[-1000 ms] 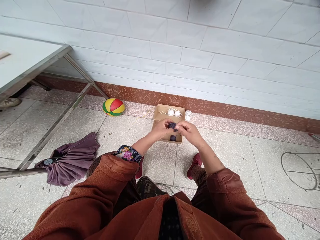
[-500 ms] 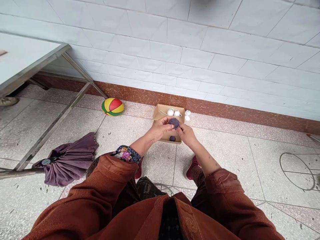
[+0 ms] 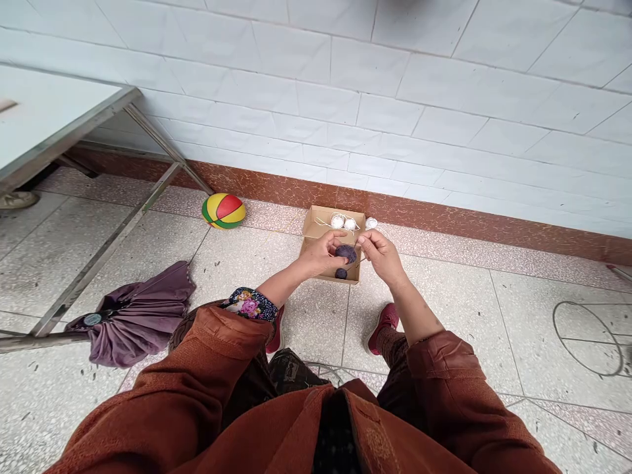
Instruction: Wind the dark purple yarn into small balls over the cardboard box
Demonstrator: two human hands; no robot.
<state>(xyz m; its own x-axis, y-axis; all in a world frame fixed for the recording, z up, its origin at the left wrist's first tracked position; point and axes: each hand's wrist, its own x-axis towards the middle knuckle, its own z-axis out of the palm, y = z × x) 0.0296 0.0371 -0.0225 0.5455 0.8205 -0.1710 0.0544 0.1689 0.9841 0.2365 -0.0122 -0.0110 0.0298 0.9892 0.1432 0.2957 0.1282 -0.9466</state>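
A dark purple ball of yarn [image 3: 345, 253] rests in my left hand [image 3: 320, 255], gripped between thumb and fingers. To its right, my right hand [image 3: 381, 255] has thumb and forefinger pinched together on what looks like a thin strand from that ball; the strand itself is hard to make out. Below both hands, an open cardboard box [image 3: 316, 227] sits on the floor. A smaller dark ball of yarn [image 3: 340, 273] lies in its near part. Two white balls of yarn [image 3: 337, 222] with loose strands lie in the far part.
Just right of the box is another white yarn ball [image 3: 371, 224], partly behind my right hand. A colourful ball [image 3: 224, 210] lies near the tiled wall. On the left are a folded purple umbrella [image 3: 143, 313] and a metal-framed table [image 3: 64, 112]. A wire ring [image 3: 587, 339] lies at right.
My right hand has moved away from the dark yarn ball, right and slightly up, fingers pinched. My left hand still holds the ball, now slightly lower and more exposed.
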